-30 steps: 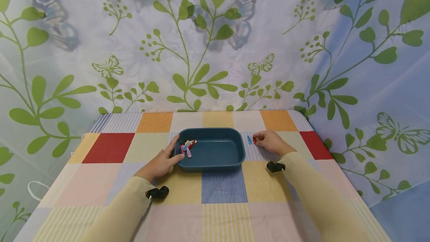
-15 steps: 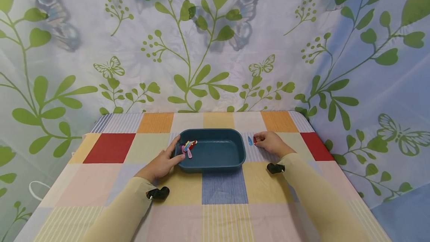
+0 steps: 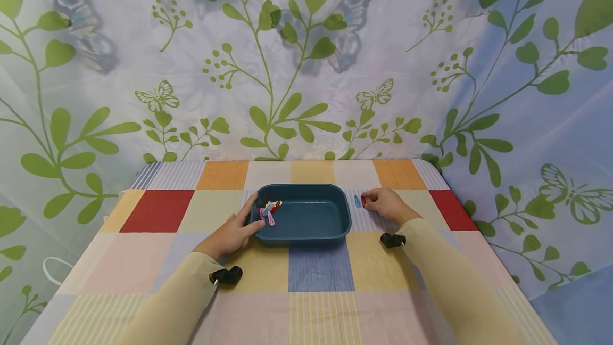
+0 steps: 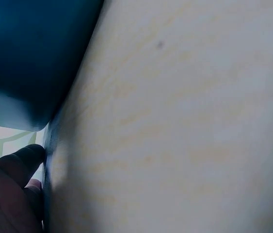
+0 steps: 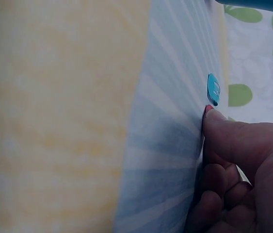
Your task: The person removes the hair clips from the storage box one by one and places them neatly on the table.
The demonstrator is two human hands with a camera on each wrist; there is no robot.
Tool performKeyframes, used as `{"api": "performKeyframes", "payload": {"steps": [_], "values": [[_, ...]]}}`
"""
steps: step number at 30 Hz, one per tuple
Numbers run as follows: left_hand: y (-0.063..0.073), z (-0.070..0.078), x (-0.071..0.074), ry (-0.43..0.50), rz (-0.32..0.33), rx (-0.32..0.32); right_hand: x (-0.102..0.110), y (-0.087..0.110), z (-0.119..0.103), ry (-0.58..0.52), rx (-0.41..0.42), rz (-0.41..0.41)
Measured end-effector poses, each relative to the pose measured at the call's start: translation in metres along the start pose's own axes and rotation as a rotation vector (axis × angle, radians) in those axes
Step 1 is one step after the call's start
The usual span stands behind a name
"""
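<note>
A dark blue-green rectangular tray (image 3: 306,240) rests on the table. My left hand (image 3: 232,233) lies at its left end, fingers fairly straight along the outside and thumb over the near rim. Inside, close to that hand, is a small pile of colourful snap hair clips (image 3: 271,209), pink, yellow, blue and red. Right of the tray, my right hand (image 3: 387,205) pinches a red hair clip (image 3: 363,201) at the cloth between thumb and finger; mostly the fingers cover it. Just left of those fingertips lies a blue hair clip (image 5: 213,89), apart from the hand.
A patchwork cloth (image 3: 321,268) covers the table. Behind it hangs a leaf-and-butterfly curtain (image 3: 306,68). A white cord loop (image 3: 52,270) shows beyond the left table edge. Black wrist devices (image 3: 226,276) sit on both sleeves.
The view has shifted very slightly. Both hands, the tray and the clips stay essentially where they were.
</note>
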State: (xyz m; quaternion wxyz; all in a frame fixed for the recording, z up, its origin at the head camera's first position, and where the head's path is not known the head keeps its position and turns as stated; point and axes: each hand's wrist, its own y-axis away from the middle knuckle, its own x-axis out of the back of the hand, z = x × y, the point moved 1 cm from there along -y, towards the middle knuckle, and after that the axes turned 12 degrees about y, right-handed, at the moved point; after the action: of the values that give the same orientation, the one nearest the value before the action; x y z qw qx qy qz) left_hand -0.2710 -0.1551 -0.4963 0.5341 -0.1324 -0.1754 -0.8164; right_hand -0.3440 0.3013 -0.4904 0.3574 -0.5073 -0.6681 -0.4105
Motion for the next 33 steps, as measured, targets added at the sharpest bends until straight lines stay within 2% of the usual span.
{"api": "performKeyframes", "payload": {"steps": [17,25,33], "values": [[0.0004,-0.0017,-0.0002,0.009,0.009,0.022,-0.0020,-0.0005,0.0006,-0.002,-0.007,0.004],[0.0001,-0.0016,-0.0005,0.008,0.006,0.009,-0.0042,-0.0017,0.0025,0.000,0.002,0.016],[0.0005,-0.0006,-0.0002,0.010,0.005,0.015,-0.0006,0.0004,0.0055,-0.026,0.001,-0.004]]}}
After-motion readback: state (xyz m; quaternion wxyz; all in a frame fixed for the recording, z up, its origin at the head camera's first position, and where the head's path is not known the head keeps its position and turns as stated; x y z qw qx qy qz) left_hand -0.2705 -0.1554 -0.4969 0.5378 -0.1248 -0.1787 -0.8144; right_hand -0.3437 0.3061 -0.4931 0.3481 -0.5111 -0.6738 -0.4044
